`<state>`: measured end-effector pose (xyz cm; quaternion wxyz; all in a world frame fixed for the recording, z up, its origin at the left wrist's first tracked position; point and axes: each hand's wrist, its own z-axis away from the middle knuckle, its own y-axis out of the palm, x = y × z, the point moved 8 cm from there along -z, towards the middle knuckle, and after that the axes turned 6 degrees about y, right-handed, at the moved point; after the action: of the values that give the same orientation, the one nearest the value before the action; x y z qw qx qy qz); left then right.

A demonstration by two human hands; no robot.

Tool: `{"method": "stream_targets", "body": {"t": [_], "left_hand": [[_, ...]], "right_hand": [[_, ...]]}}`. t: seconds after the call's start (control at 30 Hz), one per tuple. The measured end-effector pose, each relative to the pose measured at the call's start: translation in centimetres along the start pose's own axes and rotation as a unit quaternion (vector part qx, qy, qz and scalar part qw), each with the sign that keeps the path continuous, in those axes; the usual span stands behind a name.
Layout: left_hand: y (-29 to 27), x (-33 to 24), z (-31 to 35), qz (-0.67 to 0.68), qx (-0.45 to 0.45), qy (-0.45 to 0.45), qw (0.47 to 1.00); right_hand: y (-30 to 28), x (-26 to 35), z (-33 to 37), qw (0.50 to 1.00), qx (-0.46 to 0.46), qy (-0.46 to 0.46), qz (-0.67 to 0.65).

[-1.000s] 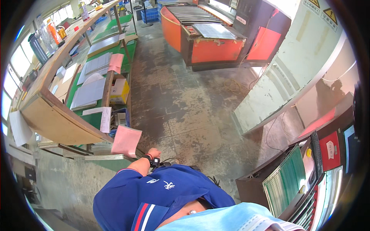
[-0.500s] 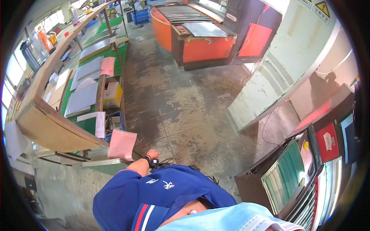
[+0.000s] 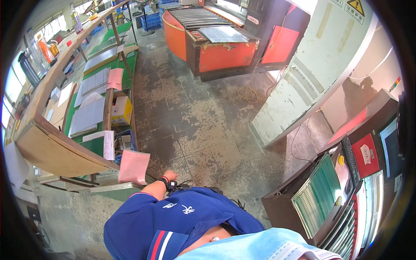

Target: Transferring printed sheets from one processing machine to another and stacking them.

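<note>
My left hand (image 3: 171, 175) hangs at my side in front of my blue shirt (image 3: 186, 212), fingers curled in, with nothing visible in it. A dark watch (image 3: 172, 184) and a red band are on that wrist. Nearest to this hand, on its left, a pink sheet of paper (image 3: 134, 167) hangs at the end of a wooden workbench (image 3: 60, 147). My right hand is out of the picture.
Green-topped shelving on the left bears stacked grey sheets (image 3: 88, 113) and a yellow-white box (image 3: 121, 110). Ahead stands an orange roller conveyor (image 3: 227, 56). A pale cabinet (image 3: 303, 78) and a console with a green grid panel (image 3: 318, 195) are right. Loose cable (image 3: 249, 94) lies on the floor.
The surroundings have shifted slightly left in the view. My left hand stays curled by my side, with the pink sheet still beside it.
</note>
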<state>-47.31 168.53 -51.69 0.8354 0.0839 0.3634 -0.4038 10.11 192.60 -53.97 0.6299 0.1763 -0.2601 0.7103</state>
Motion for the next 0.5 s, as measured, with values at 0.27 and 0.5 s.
{"method": "stream_targets", "body": {"t": [0.27,0.5], "left_hand": [[-0.4,-0.5,0.3,-0.064,-0.025,-0.004,0.998],[0.2,1.2,-1.4,-0.033,0.029,-0.004,0.999]], "right_hand": [[-0.9,-2.0,-3.2,0.999,-0.024,0.026,0.016],[0.4,-2.4,-3.8,0.998,0.007,0.050,-0.021]]}}
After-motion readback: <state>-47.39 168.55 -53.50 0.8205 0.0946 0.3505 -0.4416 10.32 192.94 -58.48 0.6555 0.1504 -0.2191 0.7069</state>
